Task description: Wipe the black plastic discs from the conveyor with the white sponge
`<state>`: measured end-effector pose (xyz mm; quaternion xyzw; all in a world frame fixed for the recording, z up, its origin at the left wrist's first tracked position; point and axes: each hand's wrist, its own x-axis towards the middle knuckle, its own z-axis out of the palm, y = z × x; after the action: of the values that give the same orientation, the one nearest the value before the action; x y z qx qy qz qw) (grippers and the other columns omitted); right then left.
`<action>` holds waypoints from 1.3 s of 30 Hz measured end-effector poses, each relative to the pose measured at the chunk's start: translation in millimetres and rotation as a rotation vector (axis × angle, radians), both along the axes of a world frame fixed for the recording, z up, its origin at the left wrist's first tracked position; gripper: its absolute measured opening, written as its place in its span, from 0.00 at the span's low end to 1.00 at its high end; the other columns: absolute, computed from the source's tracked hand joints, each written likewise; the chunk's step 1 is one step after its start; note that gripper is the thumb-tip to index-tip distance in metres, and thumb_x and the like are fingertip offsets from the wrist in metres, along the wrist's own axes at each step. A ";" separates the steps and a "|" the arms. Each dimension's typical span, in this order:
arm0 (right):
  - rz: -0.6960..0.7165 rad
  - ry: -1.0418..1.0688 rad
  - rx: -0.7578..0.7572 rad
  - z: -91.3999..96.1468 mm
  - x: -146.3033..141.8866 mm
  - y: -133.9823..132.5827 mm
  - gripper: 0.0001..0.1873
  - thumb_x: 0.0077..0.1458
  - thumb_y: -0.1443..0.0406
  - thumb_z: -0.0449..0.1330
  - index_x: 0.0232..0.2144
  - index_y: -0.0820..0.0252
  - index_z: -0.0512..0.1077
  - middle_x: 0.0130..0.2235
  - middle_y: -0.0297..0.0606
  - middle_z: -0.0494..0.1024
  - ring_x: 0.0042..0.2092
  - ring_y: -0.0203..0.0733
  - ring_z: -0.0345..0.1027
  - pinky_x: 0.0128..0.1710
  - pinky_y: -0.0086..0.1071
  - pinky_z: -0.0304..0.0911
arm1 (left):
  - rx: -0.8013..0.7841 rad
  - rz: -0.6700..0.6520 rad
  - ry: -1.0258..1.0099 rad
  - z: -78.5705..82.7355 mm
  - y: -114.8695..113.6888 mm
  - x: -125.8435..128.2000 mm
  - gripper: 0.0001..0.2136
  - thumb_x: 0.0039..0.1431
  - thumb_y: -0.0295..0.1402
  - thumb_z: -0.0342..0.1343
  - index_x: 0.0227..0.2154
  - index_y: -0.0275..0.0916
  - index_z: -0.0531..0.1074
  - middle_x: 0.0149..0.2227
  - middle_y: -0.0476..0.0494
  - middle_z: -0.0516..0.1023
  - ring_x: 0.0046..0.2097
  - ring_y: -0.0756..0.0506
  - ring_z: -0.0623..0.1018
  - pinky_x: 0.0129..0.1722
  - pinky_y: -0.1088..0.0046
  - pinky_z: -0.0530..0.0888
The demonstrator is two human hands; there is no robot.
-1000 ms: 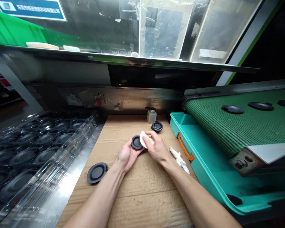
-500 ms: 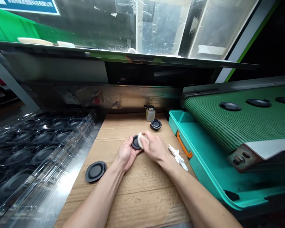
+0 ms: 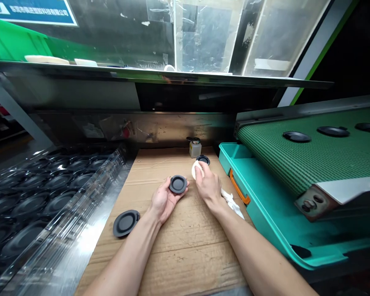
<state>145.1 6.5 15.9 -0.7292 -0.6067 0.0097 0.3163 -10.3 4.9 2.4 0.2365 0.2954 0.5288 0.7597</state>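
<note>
My left hand (image 3: pixel 164 202) holds a small black round lid (image 3: pixel 178 184) by its edge, its ringed face turned up. To the right and apart from it, my right hand (image 3: pixel 210 187) pinches a white round pad (image 3: pixel 195 169). Just behind the pad lies another black lid (image 3: pixel 204 158), partly covered by my right fingers. A larger black lid (image 3: pixel 125 223) rests on the cardboard (image 3: pixel 172 259) beside my left forearm. Next to my right wrist is a crumpled white cloth (image 3: pixel 233 204), partly hidden by it.
A small square bottle (image 3: pixel 195 149) with a dark top stands at the back. On the right, a teal bin (image 3: pixel 265 224) with an orange handle sits below a green conveyor belt (image 3: pixel 283 160) carrying several black parts. Clear trays of black lids (image 3: pixel 60 181) fill the left.
My right hand has lifted the white pad off the black lid and moved it right and away. The lid in my left hand now shows its whole face.
</note>
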 end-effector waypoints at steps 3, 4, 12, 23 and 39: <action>0.021 0.077 0.030 -5.4 6.3 -1.0 0.21 0.67 0.53 0.45 0.58 0.46 0.65 0.42 0.38 0.80 0.40 0.46 0.73 0.38 0.32 0.60 | -0.035 -0.053 -0.054 8.0 -2.2 -3.7 0.16 0.67 0.36 0.44 0.47 0.28 0.70 0.54 0.23 0.72 0.51 0.35 0.77 0.42 0.59 0.79; 0.035 0.093 0.026 -7.2 6.2 -1.9 0.20 0.67 0.53 0.46 0.57 0.46 0.65 0.41 0.37 0.80 0.40 0.46 0.73 0.39 0.32 0.60 | -0.051 -0.069 -0.087 10.6 -3.1 -5.0 0.17 0.67 0.36 0.44 0.49 0.29 0.69 0.54 0.23 0.72 0.51 0.35 0.77 0.40 0.61 0.79; 0.085 0.071 -0.118 -11.3 2.0 -5.3 0.20 0.66 0.51 0.46 0.55 0.43 0.67 0.40 0.37 0.80 0.40 0.47 0.74 0.35 0.33 0.60 | -0.129 -0.210 -0.316 23.1 -12.8 -9.4 0.18 0.66 0.34 0.45 0.56 0.34 0.66 0.54 0.24 0.71 0.51 0.35 0.77 0.37 0.65 0.77; 0.126 -0.037 -0.233 -16.0 1.4 -7.4 0.22 0.65 0.49 0.45 0.55 0.44 0.67 0.42 0.40 0.79 0.43 0.51 0.73 0.37 0.35 0.61 | -0.179 0.025 -0.277 22.7 -10.0 -5.2 0.17 0.68 0.34 0.41 0.47 0.27 0.69 0.47 0.27 0.75 0.50 0.38 0.77 0.45 0.60 0.79; 0.239 -0.004 -0.227 -15.2 6.2 -5.1 0.20 0.63 0.51 0.50 0.52 0.46 0.71 0.44 0.38 0.80 0.46 0.49 0.72 0.40 0.34 0.61 | 0.596 0.389 0.576 27.6 -39.3 8.0 0.48 0.39 0.19 0.69 0.64 0.44 0.56 0.51 0.42 0.74 0.57 0.41 0.70 0.62 0.68 0.59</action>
<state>151.2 1.5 0.6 -0.6830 -0.6846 0.1145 0.2272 -2.3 -34.4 30.0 0.5223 0.3683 0.6363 0.4321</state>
